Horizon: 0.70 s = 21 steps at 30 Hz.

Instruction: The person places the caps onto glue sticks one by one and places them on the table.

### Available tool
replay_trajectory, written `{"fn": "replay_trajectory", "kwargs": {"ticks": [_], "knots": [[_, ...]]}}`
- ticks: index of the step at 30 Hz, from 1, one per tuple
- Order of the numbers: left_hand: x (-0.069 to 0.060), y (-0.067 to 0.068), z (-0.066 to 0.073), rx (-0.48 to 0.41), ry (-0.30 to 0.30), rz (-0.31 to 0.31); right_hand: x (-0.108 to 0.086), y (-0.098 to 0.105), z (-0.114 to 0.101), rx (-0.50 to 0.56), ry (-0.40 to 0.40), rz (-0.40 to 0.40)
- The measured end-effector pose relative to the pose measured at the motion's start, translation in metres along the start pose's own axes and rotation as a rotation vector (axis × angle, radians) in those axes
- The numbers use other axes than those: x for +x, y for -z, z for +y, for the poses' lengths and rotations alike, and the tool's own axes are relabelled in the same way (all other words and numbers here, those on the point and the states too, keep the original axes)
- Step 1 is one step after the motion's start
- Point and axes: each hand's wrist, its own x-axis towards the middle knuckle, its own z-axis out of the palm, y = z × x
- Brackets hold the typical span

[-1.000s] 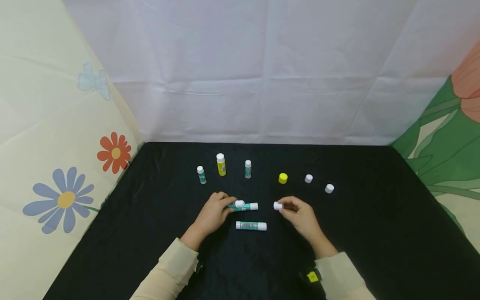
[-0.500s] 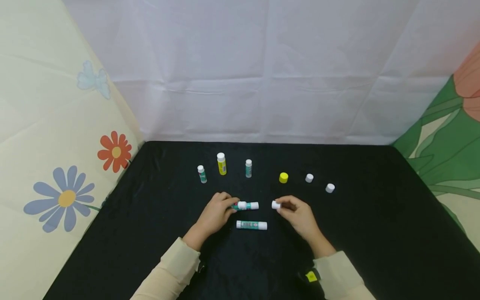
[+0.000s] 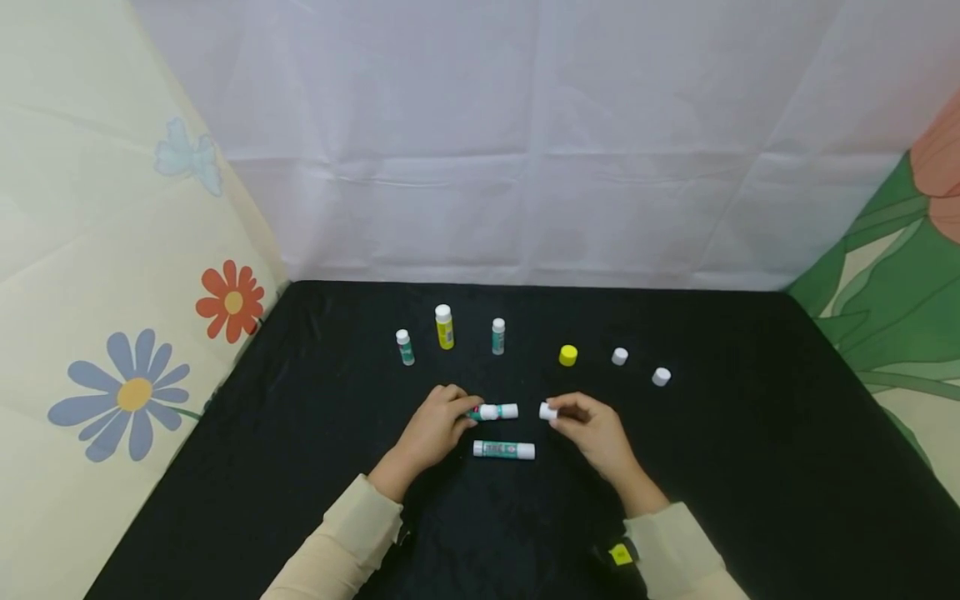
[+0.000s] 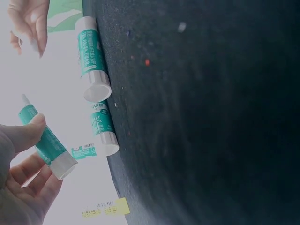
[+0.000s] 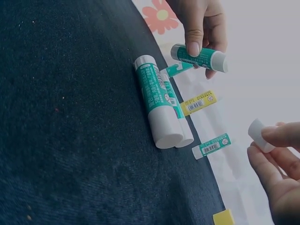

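Observation:
My left hand (image 3: 431, 429) holds a green-and-white glue stick (image 4: 49, 143) between thumb and fingers, raised above the black cloth. Its far end, toward my right hand, is narrow and without a cap in the left wrist view. My right hand (image 3: 596, 429) pinches a small white cap (image 5: 258, 133) between thumb and fingertips. A gap separates cap and stick. Beneath them a larger green-and-white glue stick (image 3: 504, 450) lies on its side. Another lying glue stick (image 4: 102, 124) is just behind it, partly covered by the held stick in the head view.
Behind my hands stand a small green stick (image 3: 406, 350), a yellow stick (image 3: 445, 329) and another green stick (image 3: 498, 337), all with white tops. Right of them sit a yellow cap (image 3: 567, 356) and two white caps (image 3: 619, 357). A pale curtain (image 3: 480, 167) hangs behind the table.
My right hand has moved slightly left with the white cap. My left hand has shifted a little right with the glue stick, narrowing the gap. The other items stay put.

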Motion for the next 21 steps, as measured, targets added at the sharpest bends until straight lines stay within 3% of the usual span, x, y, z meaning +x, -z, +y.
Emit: {"fn": "replay_trajectory", "kwargs": {"ticks": [9, 21], "knots": [[0.0005, -0.0001, 0.0025, 0.0, -0.007, 0.008, -0.0019, -0.0026, -0.0034, 0.038, -0.01, -0.005], [0.0013, -0.0051, 0.0033, 0.018, -0.026, 0.018, -0.0002, -0.0033, -0.0022, 0.009, -0.019, -0.029]]}}
